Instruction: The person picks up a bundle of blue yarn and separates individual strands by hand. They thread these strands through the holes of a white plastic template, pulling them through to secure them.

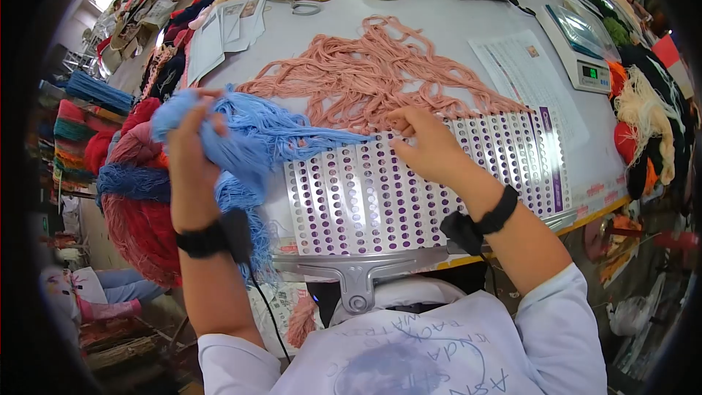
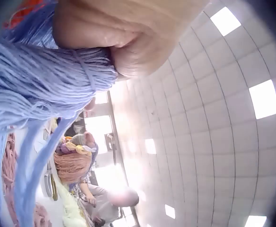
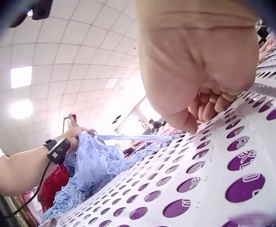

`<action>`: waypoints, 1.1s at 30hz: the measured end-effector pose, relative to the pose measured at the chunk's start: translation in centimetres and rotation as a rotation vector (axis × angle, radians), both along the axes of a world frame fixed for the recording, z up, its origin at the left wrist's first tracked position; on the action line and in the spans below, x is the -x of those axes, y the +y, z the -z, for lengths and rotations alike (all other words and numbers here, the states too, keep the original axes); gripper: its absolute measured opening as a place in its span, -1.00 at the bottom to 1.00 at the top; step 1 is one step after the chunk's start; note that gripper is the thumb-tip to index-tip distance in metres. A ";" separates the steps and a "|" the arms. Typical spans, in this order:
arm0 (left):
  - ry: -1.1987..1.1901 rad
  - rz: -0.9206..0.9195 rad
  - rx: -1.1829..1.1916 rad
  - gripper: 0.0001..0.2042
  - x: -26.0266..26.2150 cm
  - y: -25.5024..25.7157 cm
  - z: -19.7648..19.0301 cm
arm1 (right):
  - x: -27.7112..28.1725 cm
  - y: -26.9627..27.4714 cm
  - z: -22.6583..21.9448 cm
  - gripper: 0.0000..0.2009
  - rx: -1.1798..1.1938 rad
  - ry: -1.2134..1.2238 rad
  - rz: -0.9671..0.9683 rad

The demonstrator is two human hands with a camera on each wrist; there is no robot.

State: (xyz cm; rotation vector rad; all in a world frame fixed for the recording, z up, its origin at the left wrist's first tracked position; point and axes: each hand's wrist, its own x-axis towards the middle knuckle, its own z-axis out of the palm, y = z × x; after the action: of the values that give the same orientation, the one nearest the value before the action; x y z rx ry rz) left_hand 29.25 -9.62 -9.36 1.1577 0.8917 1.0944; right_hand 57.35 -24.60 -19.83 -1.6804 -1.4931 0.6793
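Observation:
A bundle of light blue thread (image 1: 256, 124) is gripped by my left hand (image 1: 191, 168), raised at the table's left edge. The bundle blurs near the fingers, and in the left wrist view its strands (image 2: 38, 85) bunch together under the hand. Its other end narrows to a point at the top edge of a white card with rows of punched holes (image 1: 351, 212) and purple showing through. My right hand (image 1: 431, 150) rests over that card's top edge, fingers loosely bent and thumb apart from the index finger. Its fingertips (image 3: 209, 111) are close over the holes, with no thread seen between them.
Salmon-pink threads (image 1: 365, 66) spread behind the card, with their ends along its top edge. Scissors (image 1: 303, 0) and paper cards (image 1: 227, 29) lie at the back left. A digital scale (image 1: 585, 58) and a printed sheet (image 1: 512, 66) are on the right. Red skeins (image 1: 139, 227) hang at the left.

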 end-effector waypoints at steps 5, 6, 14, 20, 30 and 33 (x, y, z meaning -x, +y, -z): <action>-0.242 0.649 0.292 -0.54 -5.9 -9.7 0.8 | 4.0 -2.7 -6.8 -0.76 0.059 0.347 -0.112; -0.313 0.734 0.349 -0.50 -6.2 -10.2 1.6 | 4.9 -3.2 -6.9 -0.79 0.010 0.543 -0.197; -0.428 0.694 0.545 -0.25 -5.5 -12.1 2.5 | 7.2 -5.0 -6.8 -0.88 0.020 0.985 -0.176; -0.442 0.647 0.520 -0.19 -5.3 -12.9 2.2 | 8.0 -5.5 -7.0 -0.89 0.046 0.817 -0.170; -0.224 0.395 0.323 -0.29 -4.0 -13.8 1.5 | 7.3 -6.7 -8.3 -0.90 0.167 1.005 -0.203; -0.199 0.400 0.212 -0.35 -4.4 -14.4 1.0 | 7.6 -6.9 -7.7 -0.91 0.166 1.002 -0.191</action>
State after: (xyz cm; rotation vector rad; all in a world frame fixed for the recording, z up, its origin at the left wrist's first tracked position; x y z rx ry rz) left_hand 33.64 -24.00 -10.40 0.9780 0.5730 0.7519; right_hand 49.76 -31.48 -12.13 -1.0056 -0.8655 1.4972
